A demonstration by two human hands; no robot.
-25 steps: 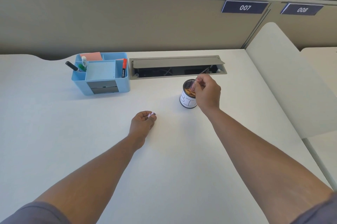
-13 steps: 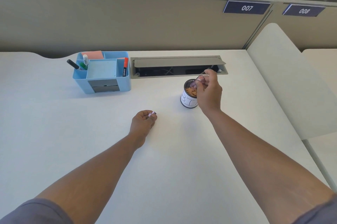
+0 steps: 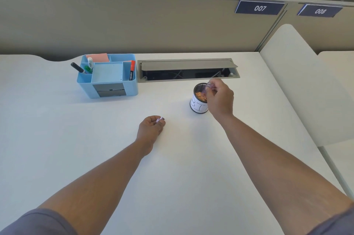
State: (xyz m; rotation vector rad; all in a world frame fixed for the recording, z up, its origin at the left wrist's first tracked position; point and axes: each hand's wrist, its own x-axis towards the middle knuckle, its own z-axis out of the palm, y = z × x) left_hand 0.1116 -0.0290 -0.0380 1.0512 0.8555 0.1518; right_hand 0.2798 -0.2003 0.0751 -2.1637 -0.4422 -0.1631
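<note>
A small round can (image 3: 197, 103) with a white hand-written label stands on the white desk (image 3: 95, 139); orange-brown shavings lie inside it. My right hand (image 3: 220, 100) is over the can's right rim and pinches a small clear purplish piece (image 3: 209, 87) above the opening. My left hand (image 3: 151, 127) rests on the desk to the can's lower left, fingers curled round a small pale purple object (image 3: 159, 119) that shows at the fingertips.
A blue desk organiser (image 3: 108, 76) with markers, a glue stick and pink notes stands at the back left. A grey cable hatch (image 3: 188, 70) lies open behind the can. Beige partitions (image 3: 134, 24) close off the back, a white divider (image 3: 306, 81) the right.
My right hand has shifted slightly up and right over the can with the clear piece still pinched. My left hand has stayed in place.
</note>
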